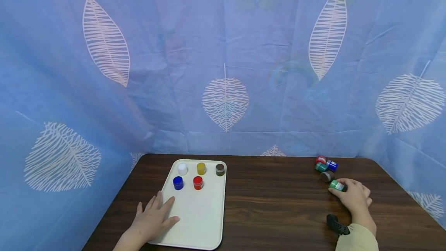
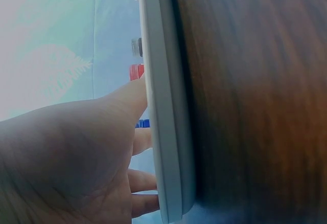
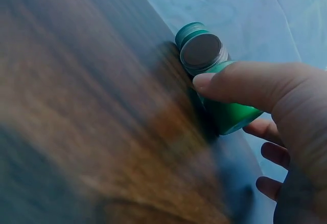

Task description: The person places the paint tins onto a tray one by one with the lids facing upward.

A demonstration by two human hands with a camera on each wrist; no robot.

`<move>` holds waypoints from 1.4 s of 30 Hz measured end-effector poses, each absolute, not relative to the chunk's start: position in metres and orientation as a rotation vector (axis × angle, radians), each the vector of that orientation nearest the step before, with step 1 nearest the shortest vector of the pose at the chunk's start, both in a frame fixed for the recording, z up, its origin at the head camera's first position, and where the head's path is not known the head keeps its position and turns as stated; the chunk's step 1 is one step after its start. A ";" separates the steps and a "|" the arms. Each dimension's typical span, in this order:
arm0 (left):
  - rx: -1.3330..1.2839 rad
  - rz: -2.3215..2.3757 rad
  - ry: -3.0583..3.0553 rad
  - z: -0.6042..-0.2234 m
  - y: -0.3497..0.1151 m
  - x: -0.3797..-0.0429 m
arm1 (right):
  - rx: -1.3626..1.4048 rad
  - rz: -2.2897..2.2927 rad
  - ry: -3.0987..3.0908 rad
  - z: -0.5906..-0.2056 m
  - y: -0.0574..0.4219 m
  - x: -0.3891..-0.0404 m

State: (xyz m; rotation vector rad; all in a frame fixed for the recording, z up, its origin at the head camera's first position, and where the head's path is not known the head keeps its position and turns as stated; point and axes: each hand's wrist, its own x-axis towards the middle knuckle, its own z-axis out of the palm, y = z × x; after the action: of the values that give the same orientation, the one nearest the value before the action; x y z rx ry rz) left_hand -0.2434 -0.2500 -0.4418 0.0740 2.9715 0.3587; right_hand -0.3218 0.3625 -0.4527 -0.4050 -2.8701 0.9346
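On the right of the table, my right hand pinches a small green paint jar between thumb and fingers. The jar lies on its side; in the right wrist view the thumb crosses its green body. Just beyond it are a dark brown jar, a teal jar, a blue jar and a red jar, bunched together. My left hand rests with spread fingers over the left edge of a white tray, holding nothing.
Standing in the tray's far part are a white jar, a yellow jar, a dark jar, a blue jar and a red jar. A blue leaf-print curtain hangs behind the brown wooden table.
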 end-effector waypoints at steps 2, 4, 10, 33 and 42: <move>0.075 0.363 2.972 -0.442 -0.251 -0.243 | -0.391 0.936 -2.865 -0.452 0.361 -0.322; 0.074 0.359 2.974 -0.442 -0.251 -0.243 | -0.374 0.942 -2.858 -0.451 0.360 -0.322; 0.070 0.338 2.976 -0.443 -0.253 -0.244 | -0.300 0.953 -2.817 -0.450 0.353 -0.323; 0.059 0.348 2.955 -0.438 -0.250 -0.243 | -0.146 1.024 -2.634 -0.422 0.317 -0.325; 0.075 0.335 2.972 -0.440 -0.250 -0.244 | -0.003 0.984 -2.573 -0.413 0.300 -0.324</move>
State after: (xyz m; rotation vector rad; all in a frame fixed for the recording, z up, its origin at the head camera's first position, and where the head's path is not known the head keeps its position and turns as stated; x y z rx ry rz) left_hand -0.2436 -0.2500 -0.4402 0.0747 2.9715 0.3345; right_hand -0.3245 0.3000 -0.4128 -0.0031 -2.5734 0.9845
